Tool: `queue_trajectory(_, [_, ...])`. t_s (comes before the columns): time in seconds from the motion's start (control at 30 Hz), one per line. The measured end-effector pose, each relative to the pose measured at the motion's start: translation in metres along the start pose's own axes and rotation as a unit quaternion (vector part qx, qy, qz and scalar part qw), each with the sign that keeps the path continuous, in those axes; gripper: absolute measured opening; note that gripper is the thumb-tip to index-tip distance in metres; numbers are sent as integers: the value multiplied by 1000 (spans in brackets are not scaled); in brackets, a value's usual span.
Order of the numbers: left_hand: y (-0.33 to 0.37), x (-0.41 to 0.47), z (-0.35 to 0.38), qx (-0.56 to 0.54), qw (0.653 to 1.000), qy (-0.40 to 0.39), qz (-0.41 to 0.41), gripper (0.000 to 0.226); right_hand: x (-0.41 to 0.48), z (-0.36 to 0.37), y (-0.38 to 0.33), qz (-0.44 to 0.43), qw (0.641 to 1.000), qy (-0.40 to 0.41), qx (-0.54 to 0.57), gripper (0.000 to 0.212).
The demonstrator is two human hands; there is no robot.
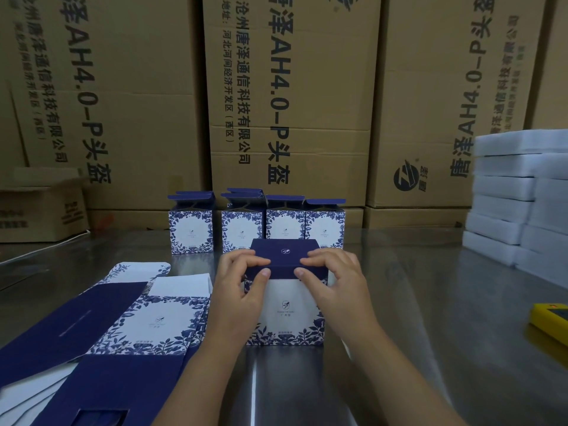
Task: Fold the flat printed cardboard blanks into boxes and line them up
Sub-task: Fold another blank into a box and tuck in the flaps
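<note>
Box: upright, white front with blue floral border, navy lid. Left hand and right hand press the lid's front edge. Flat blanks lie just left.

Folded boxes with open tops: four visible in row. Box in hands: one. Yellow device: one.

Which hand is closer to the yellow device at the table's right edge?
Right. The right hand presses the navy lid of the blue-and-white floral cardboard box, on the side toward the flat yellow device; the left hand sits farther left on it.
</note>
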State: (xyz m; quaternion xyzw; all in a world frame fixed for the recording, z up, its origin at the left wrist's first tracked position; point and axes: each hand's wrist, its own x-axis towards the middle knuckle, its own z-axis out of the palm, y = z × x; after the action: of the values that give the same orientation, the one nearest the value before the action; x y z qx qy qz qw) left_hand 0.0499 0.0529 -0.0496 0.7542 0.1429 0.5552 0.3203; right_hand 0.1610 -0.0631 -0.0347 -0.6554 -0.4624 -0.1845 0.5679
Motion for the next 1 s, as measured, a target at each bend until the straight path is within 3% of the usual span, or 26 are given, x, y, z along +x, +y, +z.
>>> queue_trajectory(0.23, [-1,0,1,-3,1000,3,-4,16,0,1,0,5,1000,-8,6,10])
queue_trajectory(0.6, [1,2,-4,-40,999,13,-10,31,3,-1,8,22,997,7,69,20])
queue_trajectory(0.77, [-2,2,-5,-95,994,24,-40,25,4,-2,11,34,995,-12,92,29])
queue_trajectory(1.0, [-4,2,-2,-85,995,25,-44,24,5,2,14,24,996,3,88,31])
